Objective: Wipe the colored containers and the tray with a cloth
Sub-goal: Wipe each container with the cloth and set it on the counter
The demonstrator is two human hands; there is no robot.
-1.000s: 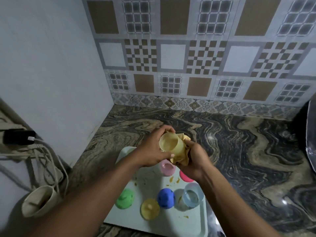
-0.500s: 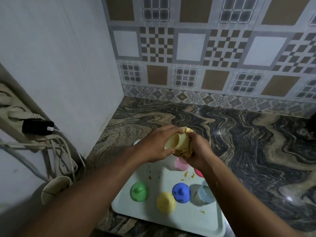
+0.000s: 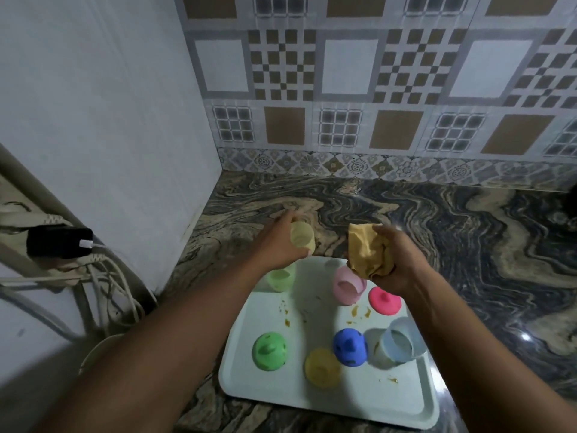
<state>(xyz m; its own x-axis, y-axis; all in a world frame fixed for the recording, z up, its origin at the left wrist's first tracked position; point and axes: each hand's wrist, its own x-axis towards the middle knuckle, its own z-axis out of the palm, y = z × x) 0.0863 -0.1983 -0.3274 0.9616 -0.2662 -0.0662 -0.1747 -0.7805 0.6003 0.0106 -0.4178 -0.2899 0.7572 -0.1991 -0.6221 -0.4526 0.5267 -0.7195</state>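
Yellow plastic filled our left hand (image 3: 278, 246) at mid-frame: we gripped the yellow container (image 3: 302, 240) over the marble counter (image 3: 437, 245). Right of it and apart, our right hand (image 3: 398, 265) clutched the bunched cloth (image 3: 365, 251) above the stained white tray (image 3: 359, 398) in the lower centre.

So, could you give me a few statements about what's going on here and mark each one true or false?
1. The left hand holds a pale yellow cup. True.
2. The cloth lies flat on the tray. False: the right hand grips it bunched up, above the tray.
3. The tray has brownish smears on it. True.
4. The blue lid sits on the counter, off the tray. False: it is on the tray, beside the light blue cup.
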